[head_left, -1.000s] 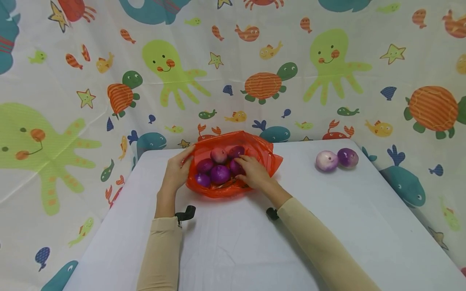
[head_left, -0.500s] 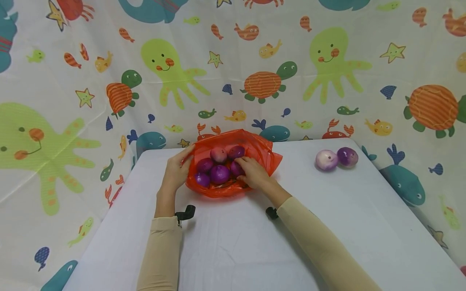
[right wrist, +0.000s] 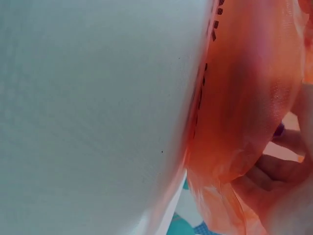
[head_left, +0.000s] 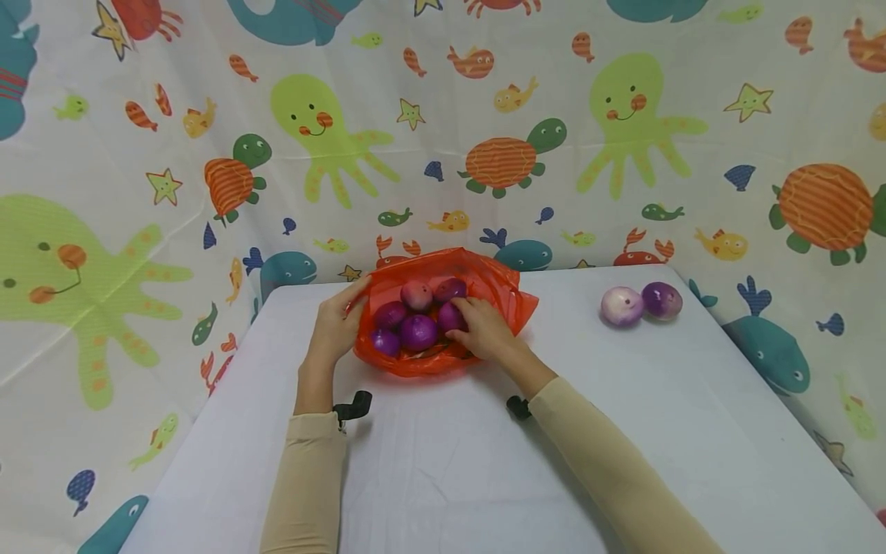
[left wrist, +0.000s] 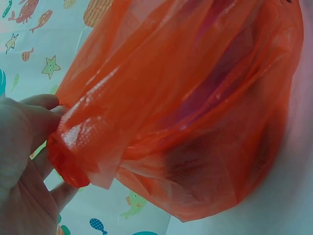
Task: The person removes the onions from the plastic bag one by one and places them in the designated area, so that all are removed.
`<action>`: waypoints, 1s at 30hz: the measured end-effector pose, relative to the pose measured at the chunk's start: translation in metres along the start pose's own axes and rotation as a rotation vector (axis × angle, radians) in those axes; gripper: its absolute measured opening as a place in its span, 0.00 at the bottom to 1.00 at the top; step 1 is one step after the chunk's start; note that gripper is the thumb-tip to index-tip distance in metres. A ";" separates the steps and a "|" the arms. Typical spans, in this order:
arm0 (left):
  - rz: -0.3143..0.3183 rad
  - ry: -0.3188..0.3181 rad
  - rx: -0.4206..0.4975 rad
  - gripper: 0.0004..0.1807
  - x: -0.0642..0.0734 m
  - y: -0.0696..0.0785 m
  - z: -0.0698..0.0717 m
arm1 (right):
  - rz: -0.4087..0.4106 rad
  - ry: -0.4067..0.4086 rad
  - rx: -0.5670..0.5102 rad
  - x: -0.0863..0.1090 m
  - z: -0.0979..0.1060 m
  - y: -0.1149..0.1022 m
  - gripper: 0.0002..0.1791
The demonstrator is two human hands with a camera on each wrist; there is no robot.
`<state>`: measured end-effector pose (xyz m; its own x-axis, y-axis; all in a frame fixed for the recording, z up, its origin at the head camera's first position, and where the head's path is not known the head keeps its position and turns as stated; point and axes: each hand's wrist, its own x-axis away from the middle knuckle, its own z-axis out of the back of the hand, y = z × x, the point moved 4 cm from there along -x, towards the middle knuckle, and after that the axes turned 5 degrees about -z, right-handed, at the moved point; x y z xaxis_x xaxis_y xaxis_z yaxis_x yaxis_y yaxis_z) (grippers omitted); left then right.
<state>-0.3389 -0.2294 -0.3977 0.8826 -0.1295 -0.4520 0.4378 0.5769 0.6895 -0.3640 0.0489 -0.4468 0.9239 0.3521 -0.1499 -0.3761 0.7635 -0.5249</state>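
A red plastic bag (head_left: pixel 508 285) lies with its mouth open at the far middle of the table, several red onions (head_left: pixel 418 332) inside. My left hand (head_left: pixel 335 329) holds the bag's left rim; the left wrist view shows the bunched plastic between thumb and fingers (left wrist: pixel 41 103). Reaching into the bag from the right, my right hand (head_left: pixel 487 331) grips the rightmost red onion (head_left: pixel 451 316), which its fingers partly cover. In the right wrist view the bag's side (right wrist: pixel 244 98) hides most of that onion, and only part of the hand (right wrist: pixel 283 181) shows.
Two more onions, one pale (head_left: pixel 621 307) and one dark purple (head_left: pixel 661 301), sit touching at the table's far right. A white cloth covers the table (head_left: pixel 443 469). Directly behind it hangs a curtain (head_left: pixel 443 92) printed with sea animals.
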 end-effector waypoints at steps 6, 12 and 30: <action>0.000 0.003 0.006 0.27 0.000 0.000 0.000 | -0.018 0.060 -0.036 0.007 0.008 0.000 0.42; -0.007 0.001 0.006 0.27 0.001 0.001 0.000 | 0.000 0.066 -0.034 0.015 0.012 -0.002 0.41; 0.013 -0.008 -0.004 0.27 0.001 0.003 0.001 | 0.078 0.204 -0.076 0.032 0.037 -0.005 0.39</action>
<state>-0.3365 -0.2291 -0.3959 0.8894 -0.1290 -0.4386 0.4261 0.5814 0.6931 -0.3352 0.0759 -0.4181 0.8901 0.2858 -0.3551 -0.4480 0.6925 -0.5654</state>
